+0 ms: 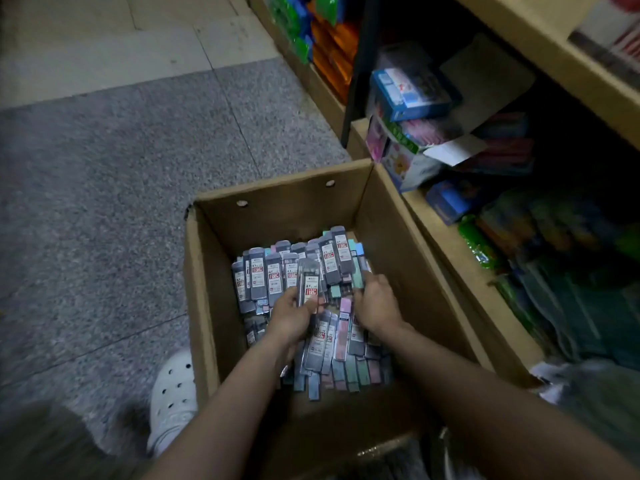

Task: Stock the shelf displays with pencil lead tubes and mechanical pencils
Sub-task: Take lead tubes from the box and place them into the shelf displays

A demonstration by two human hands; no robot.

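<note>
Both hands are down inside the cardboard box (277, 206), which sits on the floor with the shelf (460, 258) at about 3 o'clock from it. The left hand (289, 315) grips one lead tube (309, 285) by its lower end, its long axis running toward 12 o'clock, upright above the pile. The right hand (375, 306), just beside it at 3 o'clock, curls its fingers into the heap of lead tubes (266, 278); whether it pinches one I cannot tell. The tubes lie mostly parallel, pointing 12 to 6, filling the box bottom. The right hand is nearer the shelf, so the lift likely swings toward 2 o'clock.
</note>
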